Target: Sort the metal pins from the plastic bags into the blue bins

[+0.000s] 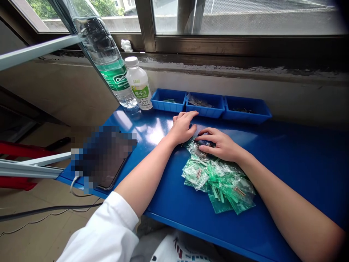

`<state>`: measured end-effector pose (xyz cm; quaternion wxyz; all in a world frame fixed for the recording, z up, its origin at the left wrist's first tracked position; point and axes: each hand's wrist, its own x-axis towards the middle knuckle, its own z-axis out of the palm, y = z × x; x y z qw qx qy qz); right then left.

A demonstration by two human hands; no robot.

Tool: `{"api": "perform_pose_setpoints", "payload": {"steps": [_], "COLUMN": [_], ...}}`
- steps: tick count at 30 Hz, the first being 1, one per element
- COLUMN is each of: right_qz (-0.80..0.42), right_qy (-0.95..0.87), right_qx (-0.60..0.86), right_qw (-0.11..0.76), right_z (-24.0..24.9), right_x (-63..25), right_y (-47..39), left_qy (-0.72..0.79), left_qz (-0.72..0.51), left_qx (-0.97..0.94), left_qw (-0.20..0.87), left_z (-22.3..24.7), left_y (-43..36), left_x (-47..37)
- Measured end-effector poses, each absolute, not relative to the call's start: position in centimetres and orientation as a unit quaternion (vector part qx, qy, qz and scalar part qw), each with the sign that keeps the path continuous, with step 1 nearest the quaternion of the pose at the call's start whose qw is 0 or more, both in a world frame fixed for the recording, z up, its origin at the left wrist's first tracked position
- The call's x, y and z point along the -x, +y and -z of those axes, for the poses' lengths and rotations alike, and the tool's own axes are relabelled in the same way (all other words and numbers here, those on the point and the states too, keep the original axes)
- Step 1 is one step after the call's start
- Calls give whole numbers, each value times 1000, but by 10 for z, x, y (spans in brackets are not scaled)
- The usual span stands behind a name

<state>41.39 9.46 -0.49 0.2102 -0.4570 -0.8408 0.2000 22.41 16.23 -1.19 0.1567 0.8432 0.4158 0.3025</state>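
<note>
My left hand (183, 127) is over the blue table, just in front of the middle blue bin (205, 109). Its fingers stretch toward the bin's near edge, thumb apart, and nothing shows in them. My right hand (222, 145) rests at the far end of a pile of small green-tinted clear plastic bags (218, 178). The fingers on that side are apart and bent over the topmost bags; no firm grip shows. Thin metal and green pieces lie inside several bags. What is under the right palm is hidden.
Left of the middle bin is a blue bin (169, 106) with small green pieces; right of it, another bin (245, 115) holds dark thin pieces. A coconut water bottle (139, 85) and a large water bottle (109, 62) stand back left. A pixelated tablet-like device (107, 160) lies at the left edge.
</note>
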Motion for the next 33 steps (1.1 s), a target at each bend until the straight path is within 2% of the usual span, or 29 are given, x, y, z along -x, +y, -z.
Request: {"api": "perform_pose_setpoints", "payload": {"steps": [6, 9, 12, 15, 20, 24, 33], "right_qz": [-206, -215, -226, -234, -233, -230, -221], "right_qy": [-835, -832, -828, -823, -817, -812, -807], "right_qx": [463, 460, 457, 460, 468, 476, 483], "right_qw": [214, 222, 231, 236, 243, 246, 259], "right_z": [4, 5, 6, 5, 5, 7, 8], "right_x": [-413, -414, -415, -415, -413, -412, -412], "right_y": [95, 96, 96, 96, 97, 97, 95], "left_qy": [427, 471, 506, 551, 650, 664, 712], "left_qz": [-335, -316, -238, -217, -328, -315, -212], "left_qx": [-831, -817, -823, -801, -683, -663, -658], "left_qw": [123, 103, 105, 83, -53, -143, -120], "left_z": [8, -20, -55, -67, -34, -13, -1], "left_y": [161, 145, 113, 73, 14, -19, -29], "left_x": [-226, -220, -200, -165, -89, -38, -8]}}
